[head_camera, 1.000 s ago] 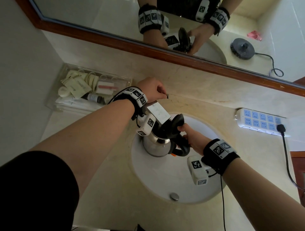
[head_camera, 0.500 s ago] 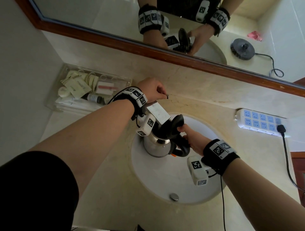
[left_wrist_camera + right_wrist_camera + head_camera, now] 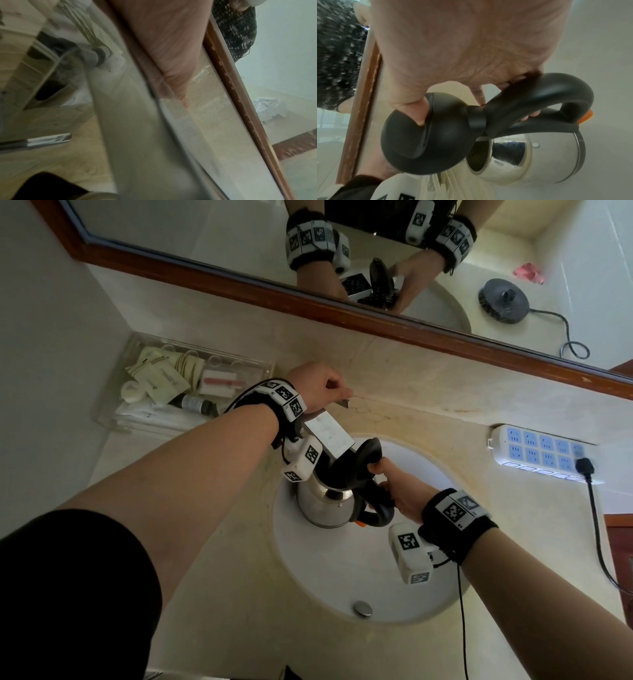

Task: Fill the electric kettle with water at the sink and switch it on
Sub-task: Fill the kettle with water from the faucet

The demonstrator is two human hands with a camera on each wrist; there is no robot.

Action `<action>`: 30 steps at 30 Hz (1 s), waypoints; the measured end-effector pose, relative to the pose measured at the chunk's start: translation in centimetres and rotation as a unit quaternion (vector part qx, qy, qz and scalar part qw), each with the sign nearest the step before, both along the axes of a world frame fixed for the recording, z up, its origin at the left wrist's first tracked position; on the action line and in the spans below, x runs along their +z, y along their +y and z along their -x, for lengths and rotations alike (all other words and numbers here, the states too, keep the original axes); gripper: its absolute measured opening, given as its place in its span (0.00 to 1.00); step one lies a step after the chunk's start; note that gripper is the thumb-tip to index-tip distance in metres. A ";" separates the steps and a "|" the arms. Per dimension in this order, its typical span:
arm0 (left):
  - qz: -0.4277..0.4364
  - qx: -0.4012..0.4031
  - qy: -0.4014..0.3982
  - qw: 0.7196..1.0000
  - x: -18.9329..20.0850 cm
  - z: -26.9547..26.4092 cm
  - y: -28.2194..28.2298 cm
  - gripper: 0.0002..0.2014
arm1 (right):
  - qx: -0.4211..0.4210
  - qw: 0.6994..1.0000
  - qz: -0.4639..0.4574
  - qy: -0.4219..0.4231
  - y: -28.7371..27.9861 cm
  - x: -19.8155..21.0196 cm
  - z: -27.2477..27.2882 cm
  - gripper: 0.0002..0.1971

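The steel kettle [image 3: 323, 505] hangs over the white sink basin [image 3: 346, 570], under the flat chrome tap spout [image 3: 330, 436]. Its black lid [image 3: 363, 462] stands hinged open. My right hand [image 3: 394, 491] grips the black handle [image 3: 539, 94], and the thumb rests against the raised lid [image 3: 428, 135]. An orange switch [image 3: 586, 116] shows at the handle's foot. My left hand [image 3: 320, 386] is curled round the tap lever [image 3: 344, 402] behind the spout. In the left wrist view only the palm [image 3: 171, 54] and the tap's chrome body [image 3: 137, 128] show. Whether water runs I cannot tell.
A clear tray [image 3: 137, 419] of toiletries stands on the counter to the left. A white power strip [image 3: 544, 455] with a black plug [image 3: 584, 465] lies on the right. The drain plug [image 3: 362, 608] sits at the basin's near side. The mirror reflects the kettle's base [image 3: 503, 301].
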State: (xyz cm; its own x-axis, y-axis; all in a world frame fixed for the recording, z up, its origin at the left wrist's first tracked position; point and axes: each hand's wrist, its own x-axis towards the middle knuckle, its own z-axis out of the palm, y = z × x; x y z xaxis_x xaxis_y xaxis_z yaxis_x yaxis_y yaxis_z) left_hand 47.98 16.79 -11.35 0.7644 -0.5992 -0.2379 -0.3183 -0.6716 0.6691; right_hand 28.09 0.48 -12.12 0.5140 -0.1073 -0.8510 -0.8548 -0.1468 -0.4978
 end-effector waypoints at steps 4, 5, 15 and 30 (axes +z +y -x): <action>-0.013 -0.010 -0.005 1.000 0.4 0.2 -0.1 0.18 | -0.007 1.000 0.003 0.002 0.0 0.1 0.2 0.21; -0.011 -0.007 -0.004 1.000 0.4 0.2 0.0 0.19 | -0.009 1.000 0.003 0.001 0.1 0.1 0.2 0.22; -0.025 -0.018 -0.049 0.998 0.7 0.7 0.3 0.18 | -0.027 1.000 -0.002 -0.001 0.2 0.2 0.5 0.31; 0.205 0.082 -0.105 0.970 -0.8 17.7 4.4 0.14 | -0.047 0.999 0.016 -0.012 -0.6 2.5 4.1 0.34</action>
State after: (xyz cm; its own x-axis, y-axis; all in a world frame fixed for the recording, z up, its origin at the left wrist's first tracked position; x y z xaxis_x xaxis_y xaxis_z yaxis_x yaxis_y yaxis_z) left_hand 30.31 21.16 -12.20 0.8634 -0.4762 0.1667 -0.3880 -0.4155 0.8227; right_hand 23.98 -0.17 -9.58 0.5209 -0.1836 -0.8336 -0.8533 -0.0830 -0.5148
